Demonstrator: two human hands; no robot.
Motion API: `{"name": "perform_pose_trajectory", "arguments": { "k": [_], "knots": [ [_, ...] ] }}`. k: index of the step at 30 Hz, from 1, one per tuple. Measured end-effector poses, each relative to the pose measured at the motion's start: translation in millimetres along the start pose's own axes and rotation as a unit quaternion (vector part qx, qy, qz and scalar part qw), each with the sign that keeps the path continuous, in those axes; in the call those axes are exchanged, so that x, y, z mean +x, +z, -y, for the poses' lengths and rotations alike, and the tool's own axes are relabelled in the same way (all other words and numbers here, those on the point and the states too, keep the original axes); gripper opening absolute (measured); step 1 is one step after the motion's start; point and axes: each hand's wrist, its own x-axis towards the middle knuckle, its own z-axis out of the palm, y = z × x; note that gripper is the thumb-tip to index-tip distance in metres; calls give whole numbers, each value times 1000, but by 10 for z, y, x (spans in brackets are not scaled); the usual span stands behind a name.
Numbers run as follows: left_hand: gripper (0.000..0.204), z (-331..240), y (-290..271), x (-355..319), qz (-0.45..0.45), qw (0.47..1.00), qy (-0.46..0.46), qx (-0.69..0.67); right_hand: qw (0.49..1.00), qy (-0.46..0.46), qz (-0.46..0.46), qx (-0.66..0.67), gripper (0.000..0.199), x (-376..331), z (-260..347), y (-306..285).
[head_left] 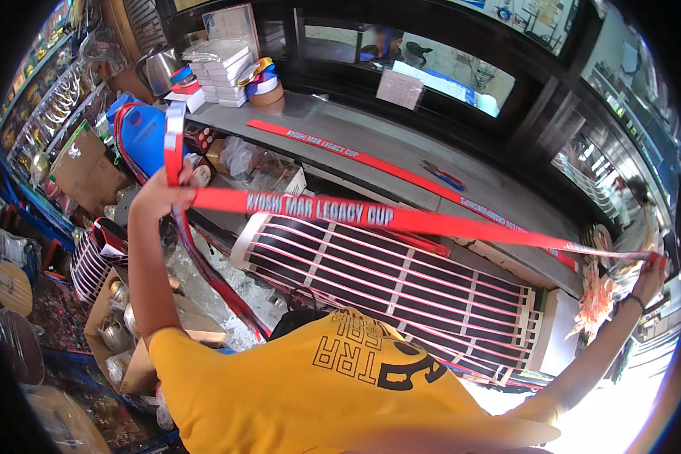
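Head view: our left hand [163,193] is closed around a long red fabric ribbon with white lettering [318,209], our right hand [648,283] pinching its far stretch, so it spans between them. Even tension should keep it flat. Behind lies a grey flat-topped counter [348,125] bearing a second red printed strip [386,166], then a black-framed glass window [480,72].

The left hand [164,192] and right hand [646,283] hold a red ribbon [431,222] out between them. Another red strip [386,165] lies on the far grey table [340,122]. A blue jug [144,138] is at left.
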Motion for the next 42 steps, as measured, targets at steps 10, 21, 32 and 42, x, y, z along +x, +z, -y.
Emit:
{"name": "perform_pose_trajectory", "arguments": {
  "k": [10,21,32,42],
  "knots": [
    [34,436,-403,1791,-185,979,-4,85,982,58,-69,-164,36,-1565,-796,664],
    [20,779,-603,2468,-231,932,18,280,977,136,-112,-118,25,-1876,-1266,729],
    [22,810,-575,2437,-231,914,59,329,974,132,-123,-135,26,-1927,-1472,775],
    [25,921,-604,2525,-242,877,97,404,975,160,-105,-115,60,-1905,-1607,663]
  ]
}}
